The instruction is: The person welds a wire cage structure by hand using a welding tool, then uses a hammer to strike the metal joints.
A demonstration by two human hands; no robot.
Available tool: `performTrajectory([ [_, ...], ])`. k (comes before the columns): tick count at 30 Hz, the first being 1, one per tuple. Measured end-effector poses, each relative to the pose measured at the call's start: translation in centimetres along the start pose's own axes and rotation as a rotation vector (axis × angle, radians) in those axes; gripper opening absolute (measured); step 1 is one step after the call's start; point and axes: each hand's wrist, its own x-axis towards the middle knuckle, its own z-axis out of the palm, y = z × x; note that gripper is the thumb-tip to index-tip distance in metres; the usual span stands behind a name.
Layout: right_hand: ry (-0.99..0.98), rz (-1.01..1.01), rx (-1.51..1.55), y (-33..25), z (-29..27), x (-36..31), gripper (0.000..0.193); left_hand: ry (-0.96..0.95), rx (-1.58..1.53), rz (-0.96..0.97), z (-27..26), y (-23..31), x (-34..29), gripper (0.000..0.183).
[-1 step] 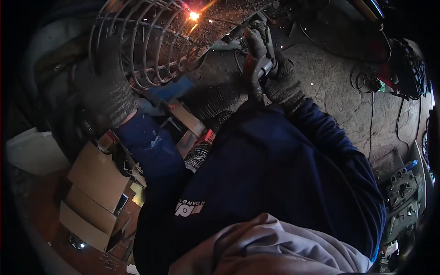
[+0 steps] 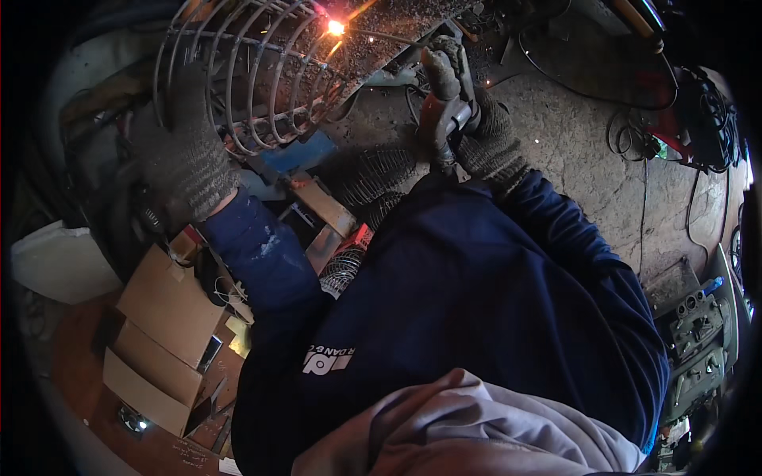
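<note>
My right hand [image 2: 492, 139], in a grey knit glove, is closed round a welding electrode holder [image 2: 444, 115]. From its jaws a thin welding rod [image 2: 389, 37] runs left to a glaring arc at the right side of a cage of bent metal rings [image 2: 254, 75]. My left hand [image 2: 186, 155], gloved alike, grips the cage at its left end; shadow swallows the fingertips. Beneath the arc lies a grimy metal work surface [image 2: 385, 59] strewn with dark grit. The glare hides the exact spot where rod and cage meet.
Below my left forearm stands an opened cardboard box [image 2: 171, 305]. Coiled metal springs [image 2: 343, 268] lie beside a red box. Cables [image 2: 643, 182] trail over the stained concrete floor [image 2: 583, 147] at right. A greenish metal machine part [image 2: 698, 341] stands at the right edge.
Fewer loose sparks show around the arc. Both hands, the electrode holder and the cage stay in place.
</note>
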Motion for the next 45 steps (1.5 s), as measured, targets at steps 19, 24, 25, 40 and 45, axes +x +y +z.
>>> performTrajectory([
  [19,0.001,-0.132,-0.581,-2.7,-0.8,-0.1,0.053,-0.097,-0.122,-0.159,-1.4,3.0,-0.2,0.054],
  [24,-0.022,-0.120,-0.524,-1.3,-1.1,0.0,0.053,-0.055,-0.124,-0.166,-1.4,2.7,-0.2,0.055],
  [25,-0.026,-0.106,-0.522,-0.7,-1.3,0.0,0.053,-0.082,-0.165,-0.177,-1.6,2.9,-0.1,0.056],
  [40,-0.198,-0.249,-0.491,0.5,-0.7,1.8,0.014,0.237,0.237,0.277,3.2,-7.8,0.7,0.043],
  [45,-0.230,-0.052,-0.271,-0.7,-1.2,0.8,0.030,-0.015,0.585,0.070,3.8,-7.2,-1.0,0.028],
])
